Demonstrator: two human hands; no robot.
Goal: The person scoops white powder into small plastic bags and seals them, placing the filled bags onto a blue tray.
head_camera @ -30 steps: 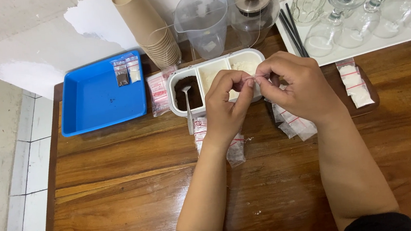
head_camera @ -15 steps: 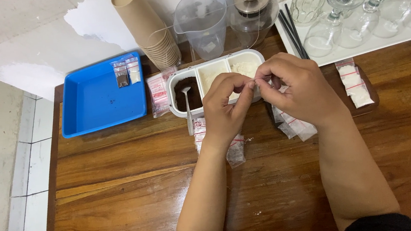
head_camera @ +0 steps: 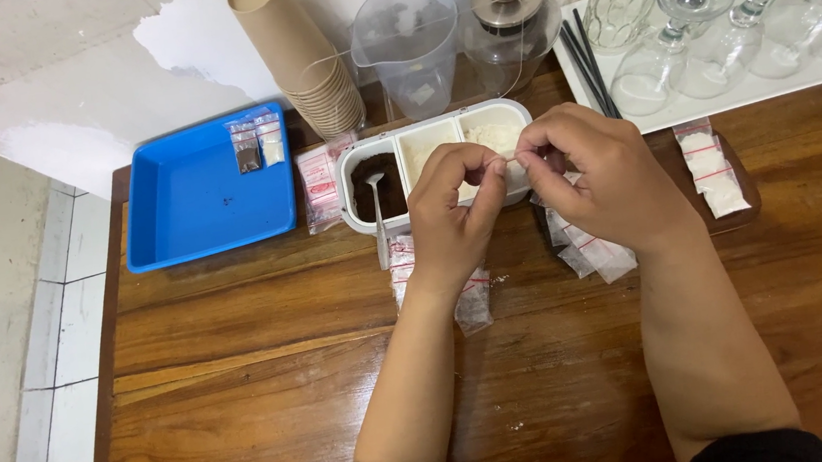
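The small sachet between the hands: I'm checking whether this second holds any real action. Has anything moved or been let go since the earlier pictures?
Nothing visibly changed. The left hand and right hand pinch the same small sachet over the white three-part container, as before. The blue tray, the paper cups and the filled packets on the wooden table lie where they were.

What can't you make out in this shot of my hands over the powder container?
- Head view: what the left hand and right hand pinch; the fingers cover it.
- Sachets below them: partly hidden by the right hand.
- Glasses: cut off by the top edge.
- Compartment tray: its front right is behind the hands.
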